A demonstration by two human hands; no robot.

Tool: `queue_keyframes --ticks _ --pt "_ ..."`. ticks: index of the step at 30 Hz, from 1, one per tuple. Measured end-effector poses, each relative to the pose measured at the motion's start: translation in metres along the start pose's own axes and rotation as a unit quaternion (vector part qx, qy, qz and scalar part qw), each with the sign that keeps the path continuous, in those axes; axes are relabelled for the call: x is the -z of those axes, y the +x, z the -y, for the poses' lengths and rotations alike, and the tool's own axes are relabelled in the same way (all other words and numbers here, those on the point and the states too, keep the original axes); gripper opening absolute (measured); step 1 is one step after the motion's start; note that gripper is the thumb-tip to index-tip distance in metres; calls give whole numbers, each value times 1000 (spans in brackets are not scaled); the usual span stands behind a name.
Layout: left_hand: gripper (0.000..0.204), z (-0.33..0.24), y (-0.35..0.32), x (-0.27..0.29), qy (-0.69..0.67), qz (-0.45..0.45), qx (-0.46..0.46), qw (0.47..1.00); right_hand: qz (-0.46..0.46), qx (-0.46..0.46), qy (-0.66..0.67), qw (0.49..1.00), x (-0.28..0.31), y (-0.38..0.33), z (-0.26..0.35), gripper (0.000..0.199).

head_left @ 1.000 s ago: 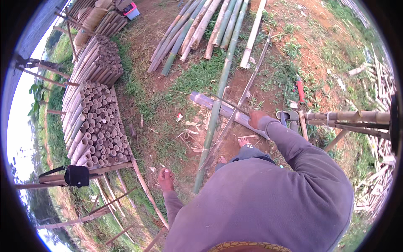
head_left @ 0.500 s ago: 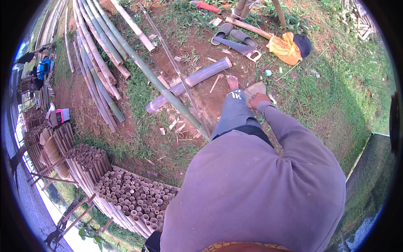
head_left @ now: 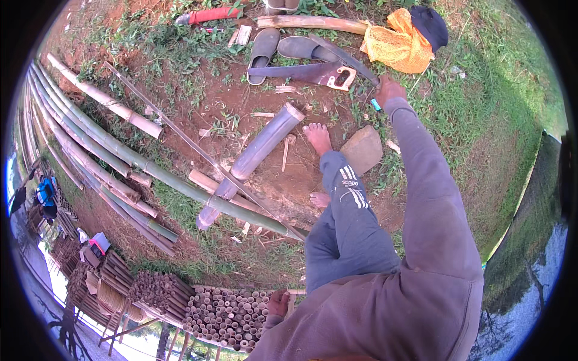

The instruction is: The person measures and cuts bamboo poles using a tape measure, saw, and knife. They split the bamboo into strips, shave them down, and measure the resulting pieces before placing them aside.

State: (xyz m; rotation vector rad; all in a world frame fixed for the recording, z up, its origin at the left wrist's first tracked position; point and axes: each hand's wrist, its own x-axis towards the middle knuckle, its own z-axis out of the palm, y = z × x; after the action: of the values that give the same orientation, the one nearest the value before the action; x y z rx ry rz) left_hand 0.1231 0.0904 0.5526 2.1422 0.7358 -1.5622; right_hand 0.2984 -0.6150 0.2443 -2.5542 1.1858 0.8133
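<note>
My right hand (head_left: 391, 91) is stretched far forward, closed round the near end of a long dark blade that looks like a machete (head_left: 346, 56). Its tip points away to the left, above a pair of dark slip-on shoes (head_left: 263, 53). Just left of that hand is a handsaw (head_left: 301, 73) with a pale handle, partly over the shoes. A flat brown stone (head_left: 362, 150) lies beside my bare foot. My left hand (head_left: 279, 302) is low beside my body with its fingers curled, near the cut bamboo pieces (head_left: 226, 314); what it holds, if anything, is hidden.
A thick bamboo length (head_left: 265, 142) lies under a long green pole (head_left: 174, 182) and a thin strip (head_left: 198, 148). Ahead are an orange net bag (head_left: 397, 45), a dark cap (head_left: 429, 27), a wooden pole (head_left: 313, 23) and a red tool (head_left: 214, 14). More poles spread out left.
My right hand has moved from beside the stone, forward and right, and the blade now shows over the shoes. My view has turned and shifted; my left hand has come into sight.
</note>
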Motion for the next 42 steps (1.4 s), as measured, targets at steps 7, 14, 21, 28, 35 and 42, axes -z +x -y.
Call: queue_keyframes --ticks 7,14,21,28,35,42 --pt "34 -25 94 -1 63 13 12 998 -93 -152 52 983 -145 77 -39 62" --pt "35 -52 156 -10 93 3 1 996 -7 -227 136 964 -292 104 -67 60" --pt "37 -1 124 -25 101 -3 -25 995 -27 -241 154 958 -233 -18 -61 63" --pt "49 2 62 -39 12 7 -82 997 96 -54 251 962 -142 -226 -77 58" --pt "45 3 -22 23 -91 -88 -202 971 60 145 245 957 -43 -283 -83 65" --pt "39 96 -72 68 -282 -243 -92 924 275 9 234 932 124 -354 59 69"
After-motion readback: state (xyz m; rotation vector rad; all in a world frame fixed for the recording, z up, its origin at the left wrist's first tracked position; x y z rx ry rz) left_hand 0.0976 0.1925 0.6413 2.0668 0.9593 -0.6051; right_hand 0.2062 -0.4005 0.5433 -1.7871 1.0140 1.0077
